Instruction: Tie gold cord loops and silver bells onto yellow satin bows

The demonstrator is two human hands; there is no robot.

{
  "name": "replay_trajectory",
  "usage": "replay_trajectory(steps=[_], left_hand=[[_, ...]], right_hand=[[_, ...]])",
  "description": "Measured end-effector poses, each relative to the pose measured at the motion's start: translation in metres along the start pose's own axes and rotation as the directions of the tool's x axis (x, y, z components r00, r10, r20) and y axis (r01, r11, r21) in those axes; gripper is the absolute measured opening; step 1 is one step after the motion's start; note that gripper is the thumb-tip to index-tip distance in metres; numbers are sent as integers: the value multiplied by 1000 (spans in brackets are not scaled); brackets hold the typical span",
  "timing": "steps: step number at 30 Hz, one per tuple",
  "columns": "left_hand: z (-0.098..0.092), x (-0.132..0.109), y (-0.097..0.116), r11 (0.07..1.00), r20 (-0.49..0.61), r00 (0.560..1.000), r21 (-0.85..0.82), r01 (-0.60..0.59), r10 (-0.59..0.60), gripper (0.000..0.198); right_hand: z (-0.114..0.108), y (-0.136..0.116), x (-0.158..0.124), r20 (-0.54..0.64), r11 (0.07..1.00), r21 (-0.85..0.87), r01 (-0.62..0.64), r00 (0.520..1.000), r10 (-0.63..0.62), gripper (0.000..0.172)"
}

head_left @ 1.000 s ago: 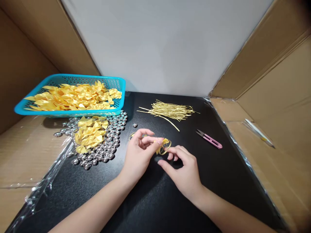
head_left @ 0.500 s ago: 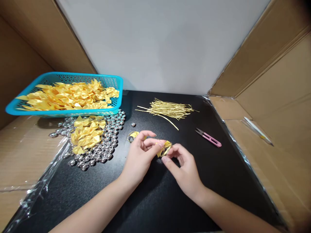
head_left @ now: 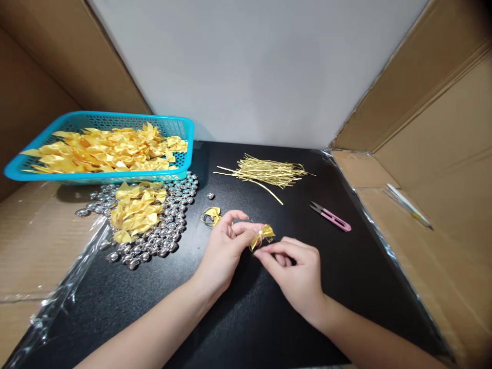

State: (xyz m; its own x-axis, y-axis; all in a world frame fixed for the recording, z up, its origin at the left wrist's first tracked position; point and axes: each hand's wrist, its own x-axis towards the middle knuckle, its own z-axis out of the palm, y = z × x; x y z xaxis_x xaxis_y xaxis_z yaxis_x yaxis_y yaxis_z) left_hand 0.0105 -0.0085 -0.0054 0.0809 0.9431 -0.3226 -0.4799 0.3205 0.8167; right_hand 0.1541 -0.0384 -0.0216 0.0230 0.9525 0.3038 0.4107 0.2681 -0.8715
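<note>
Head view: your left hand [head_left: 223,251] pinches a shiny yellow ribbon bow [head_left: 266,233] above the black tabletop [head_left: 365,271]; your right hand [head_left: 295,266] has thumb and forefinger pressed together just beside it, on what I cannot tell. You have room between right hand and pink-handled metal snips [head_left: 335,219], near the plastic-lined right edge [head_left: 389,250].

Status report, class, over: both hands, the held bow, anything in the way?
Left hand pinches yellow ribbon bow. Right hand pinched beside it, hold unclear. Possibly in the way: second yellow bow, close beside left hand.
</note>
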Motion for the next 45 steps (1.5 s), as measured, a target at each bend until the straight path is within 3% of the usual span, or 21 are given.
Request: replay_trajectory(steps=[3,4,6,9,14,17,20,22,25,34,45], left_hand=[[1,-2,0,997,19,998,41,-63,63,40],[2,-2,1,996,37,997,54,-68,66,40],[4,-4,2,995,77,995,82,-62,56,41],[6,-6,5,990,155,988,143,-13,-9,41],[5,-8,5,976,251,962,212,56,-110,45],[4,-7,5,970,251,959,235,70,-130,46],[4,-6,4,965,248,954,241,107,-168,45],[4,-5,3,963,238,953,233,134,-190,43],[4,-3,2,966,225,952,199,163,-207,41],[1,-1,0,968,210,951,163,193,-225,41],[-3,3,-2,965,186,955,170,202,-232,39]], right_hand=[[-8,1,5,-69,980,191,-48,996,62,6],[-12,1,8,-46,965,252,-67,996,81,11],[-18,1,18,93,919,364,-150,988,125,27],[-23,3,31,282,842,453,-294,943,178,30],[-28,4,38,523,723,428,-542,801,291,22],[-29,4,39,586,625,457,-633,743,324,18],[-30,4,39,663,492,424,-761,631,404,25],[-29,5,40,668,404,440,-802,593,449,29],[-27,5,40,636,363,486,-795,606,477,33],[-24,7,39,597,374,503,-779,627,501,36],[-29,8,41,624,366,496,-788,616,481,32]])
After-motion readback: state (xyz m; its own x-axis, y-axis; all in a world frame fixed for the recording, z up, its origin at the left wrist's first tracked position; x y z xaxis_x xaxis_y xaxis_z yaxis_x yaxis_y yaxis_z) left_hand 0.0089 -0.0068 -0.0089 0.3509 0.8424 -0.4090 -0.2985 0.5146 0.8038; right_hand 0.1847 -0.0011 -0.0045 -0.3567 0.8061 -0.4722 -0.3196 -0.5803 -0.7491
